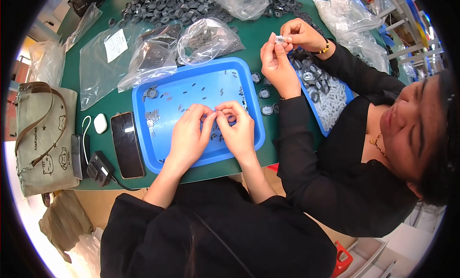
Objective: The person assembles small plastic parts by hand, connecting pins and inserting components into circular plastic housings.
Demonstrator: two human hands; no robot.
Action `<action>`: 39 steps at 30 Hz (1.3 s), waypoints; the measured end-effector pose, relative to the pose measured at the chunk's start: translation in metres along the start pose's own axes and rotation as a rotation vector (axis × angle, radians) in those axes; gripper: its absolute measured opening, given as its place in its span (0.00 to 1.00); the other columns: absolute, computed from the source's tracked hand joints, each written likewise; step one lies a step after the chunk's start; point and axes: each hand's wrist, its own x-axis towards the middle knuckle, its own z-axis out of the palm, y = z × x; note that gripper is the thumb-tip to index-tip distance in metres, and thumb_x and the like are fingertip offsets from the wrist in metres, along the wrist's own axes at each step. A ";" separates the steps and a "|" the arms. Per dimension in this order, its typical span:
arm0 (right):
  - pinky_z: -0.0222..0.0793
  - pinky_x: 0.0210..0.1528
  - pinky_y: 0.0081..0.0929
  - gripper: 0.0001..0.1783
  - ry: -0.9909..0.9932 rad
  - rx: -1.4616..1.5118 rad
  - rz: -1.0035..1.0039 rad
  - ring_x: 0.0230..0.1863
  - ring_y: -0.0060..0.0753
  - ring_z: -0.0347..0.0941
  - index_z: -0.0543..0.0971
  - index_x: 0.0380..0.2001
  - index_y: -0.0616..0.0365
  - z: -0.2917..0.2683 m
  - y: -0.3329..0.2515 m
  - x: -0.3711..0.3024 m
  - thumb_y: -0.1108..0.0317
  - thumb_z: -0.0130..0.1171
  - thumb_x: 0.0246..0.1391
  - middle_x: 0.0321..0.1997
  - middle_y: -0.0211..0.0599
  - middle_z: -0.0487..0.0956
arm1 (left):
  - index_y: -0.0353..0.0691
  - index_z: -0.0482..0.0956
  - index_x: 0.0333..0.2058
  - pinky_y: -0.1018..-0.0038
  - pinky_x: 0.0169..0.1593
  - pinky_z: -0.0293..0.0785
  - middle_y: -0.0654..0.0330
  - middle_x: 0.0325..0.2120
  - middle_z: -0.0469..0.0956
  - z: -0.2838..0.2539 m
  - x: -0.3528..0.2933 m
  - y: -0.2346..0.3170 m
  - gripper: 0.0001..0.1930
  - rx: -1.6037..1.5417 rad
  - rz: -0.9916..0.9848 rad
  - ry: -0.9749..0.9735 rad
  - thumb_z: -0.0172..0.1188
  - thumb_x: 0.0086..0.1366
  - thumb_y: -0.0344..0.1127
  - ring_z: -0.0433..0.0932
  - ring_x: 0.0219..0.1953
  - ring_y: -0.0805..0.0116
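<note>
Over a blue tray (196, 71), my left hand (192, 133) and my right hand (235, 129) meet with fingertips pinched together. Whatever they pinch is too small and too covered by the fingers to make out. Small dark pieces (203, 88) lie scattered on the tray's floor, more of them under and beside my right hand. Near the tray's left wall are a dark ring-shaped part (151, 93) and several small clear pieces (152, 115).
At my right a co-worker's hands (282, 62) hold a small clear part above a second blue tray (326, 129) of parts. Dark rings (167, 7) are heaped at the back, near plastic bags (208, 40). A phone (127, 144), a charger (100, 167) and a canvas bag (48, 134) lie left.
</note>
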 end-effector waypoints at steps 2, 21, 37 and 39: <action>0.72 0.34 0.23 0.06 0.016 -0.037 -0.045 0.29 0.22 0.76 0.77 0.35 0.63 0.003 -0.001 0.001 0.76 0.58 0.52 0.29 0.36 0.81 | 0.34 0.73 0.33 0.64 0.34 0.72 0.53 0.29 0.76 -0.003 0.000 0.002 0.06 0.008 0.003 0.005 0.59 0.63 0.30 0.77 0.31 0.54; 0.71 0.27 0.29 0.07 -0.022 -0.188 0.019 0.22 0.32 0.76 0.77 0.34 0.63 0.014 -0.022 0.038 0.73 0.58 0.50 0.28 0.41 0.81 | 0.34 0.75 0.38 0.71 0.34 0.74 0.52 0.30 0.79 0.000 0.018 0.001 0.04 0.091 -0.066 0.120 0.56 0.66 0.27 0.79 0.29 0.61; 0.63 0.22 0.20 0.06 0.051 0.050 -0.183 0.18 0.18 0.65 0.76 0.35 0.61 0.030 -0.022 0.037 0.78 0.57 0.52 0.24 0.32 0.76 | 0.34 0.74 0.43 0.69 0.50 0.75 0.54 0.40 0.79 -0.009 0.016 -0.021 0.08 -1.336 -0.437 0.097 0.55 0.68 0.28 0.79 0.42 0.66; 0.67 0.25 0.21 0.06 0.076 0.088 -0.198 0.21 0.20 0.69 0.76 0.36 0.62 0.031 -0.022 0.038 0.77 0.56 0.53 0.26 0.34 0.77 | 0.34 0.74 0.43 0.69 0.50 0.75 0.54 0.41 0.79 -0.009 0.017 -0.022 0.08 -1.339 -0.444 0.090 0.56 0.67 0.29 0.78 0.42 0.66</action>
